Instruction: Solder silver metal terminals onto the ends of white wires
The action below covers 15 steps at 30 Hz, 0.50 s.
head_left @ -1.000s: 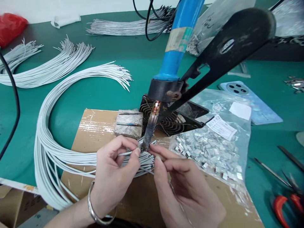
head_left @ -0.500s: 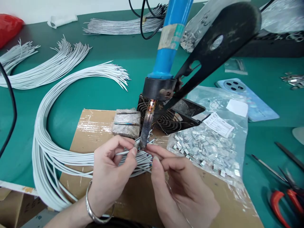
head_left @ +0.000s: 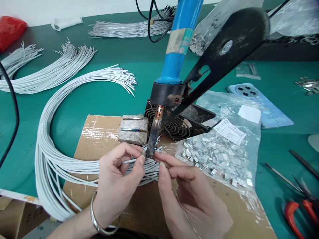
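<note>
My left hand (head_left: 117, 182) pinches the end of a white wire (head_left: 132, 160) between thumb and forefinger, and a silver bangle (head_left: 96, 219) circles that wrist. My right hand (head_left: 189, 196) pinches a thin metal wire (head_left: 185, 215) close to the same spot. Just above both sets of fingertips sits the scorched tip of a soldering iron (head_left: 154, 137), which has a blue handle (head_left: 174, 56) and hangs from a black metal arm (head_left: 224, 53). A bundle of white wires (head_left: 47, 159) curves in under my hands, and its fine ends are partly hidden by my fingers.
The bundle rests on taped cardboard (head_left: 99, 139), beside a block holding thin metal rods (head_left: 133, 131) and a black wire stand (head_left: 171, 127). To the right lie a plastic bag of metal clips (head_left: 214, 156), a phone (head_left: 259, 106) and red-handled pliers (head_left: 296, 212). Further wire bundles (head_left: 50, 71) lie on the green mat.
Everything sits slightly further left than a second ago, so the view has turned a little. My hands keep the same pinch near the iron's tip.
</note>
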Tool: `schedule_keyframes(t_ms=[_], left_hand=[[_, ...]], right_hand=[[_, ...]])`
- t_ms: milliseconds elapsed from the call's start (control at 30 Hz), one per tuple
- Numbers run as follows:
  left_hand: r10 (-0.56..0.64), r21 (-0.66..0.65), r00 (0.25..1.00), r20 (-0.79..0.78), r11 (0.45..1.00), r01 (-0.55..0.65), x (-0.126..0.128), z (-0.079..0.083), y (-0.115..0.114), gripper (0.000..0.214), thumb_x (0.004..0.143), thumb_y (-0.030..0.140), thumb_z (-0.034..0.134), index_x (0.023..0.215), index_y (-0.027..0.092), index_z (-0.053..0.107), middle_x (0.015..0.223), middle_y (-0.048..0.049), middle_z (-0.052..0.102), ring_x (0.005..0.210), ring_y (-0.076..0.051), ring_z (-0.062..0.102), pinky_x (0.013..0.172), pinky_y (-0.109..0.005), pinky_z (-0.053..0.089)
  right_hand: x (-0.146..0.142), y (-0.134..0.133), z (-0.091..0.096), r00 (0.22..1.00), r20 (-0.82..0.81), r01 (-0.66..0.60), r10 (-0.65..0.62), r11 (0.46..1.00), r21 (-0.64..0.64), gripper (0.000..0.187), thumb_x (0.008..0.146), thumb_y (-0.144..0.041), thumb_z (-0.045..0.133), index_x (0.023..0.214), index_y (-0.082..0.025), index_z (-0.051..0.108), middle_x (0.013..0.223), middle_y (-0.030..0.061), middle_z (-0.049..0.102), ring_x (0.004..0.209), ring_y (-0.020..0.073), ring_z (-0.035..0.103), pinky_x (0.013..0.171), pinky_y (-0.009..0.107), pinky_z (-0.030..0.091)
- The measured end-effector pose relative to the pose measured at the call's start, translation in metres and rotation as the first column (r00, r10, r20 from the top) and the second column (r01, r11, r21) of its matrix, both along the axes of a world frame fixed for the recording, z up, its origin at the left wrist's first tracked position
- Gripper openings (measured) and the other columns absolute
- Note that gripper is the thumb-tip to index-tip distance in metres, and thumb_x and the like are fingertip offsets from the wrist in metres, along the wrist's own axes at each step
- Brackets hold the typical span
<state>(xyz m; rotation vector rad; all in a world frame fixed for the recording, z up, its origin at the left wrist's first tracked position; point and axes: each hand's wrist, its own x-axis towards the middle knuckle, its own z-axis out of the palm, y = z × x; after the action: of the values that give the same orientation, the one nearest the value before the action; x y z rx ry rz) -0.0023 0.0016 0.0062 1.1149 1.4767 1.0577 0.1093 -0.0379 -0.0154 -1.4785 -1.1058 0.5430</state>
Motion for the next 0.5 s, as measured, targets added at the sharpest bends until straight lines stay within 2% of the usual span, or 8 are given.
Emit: schedule_keyframes(t_ms=[367,500], left_hand=[[-0.003,0.004,1.0,0.011,1.0,0.003,0.0002,0.0005,0.0001,0.011,0.076,0.012,0.07,0.068,0.018,0.065,0.081,-0.0038,0.074,0.07,-0.014,0.066,0.055,-0.019,0.047],[-0.002,0.002,1.0,0.005,1.0,0.002,0.0002,0.0016,-0.0003,0.011,0.076,0.012,0.07,0.068,0.018,0.065,0.081,-0.0041,0.075,0.069,-0.014,0.066,0.054,-0.019,0.047]], right_hand=[[-0.0011,0.0004,-0.0016,1.0,0.002,0.015,-0.015,0.999,0.044,0.015,0.086,-0.013,0.073,0.078,-0.022,0.065,0.099,0.0058,0.083,0.088,0.0192,0.08,0.083,0.028,0.063],[-0.0007,-0.0003,-0.001,1.0,0.011,0.006,-0.006,0.999,0.034,0.014,0.086,-0.013,0.073,0.079,-0.022,0.065,0.099,0.007,0.083,0.086,0.0204,0.08,0.079,0.029,0.063]])
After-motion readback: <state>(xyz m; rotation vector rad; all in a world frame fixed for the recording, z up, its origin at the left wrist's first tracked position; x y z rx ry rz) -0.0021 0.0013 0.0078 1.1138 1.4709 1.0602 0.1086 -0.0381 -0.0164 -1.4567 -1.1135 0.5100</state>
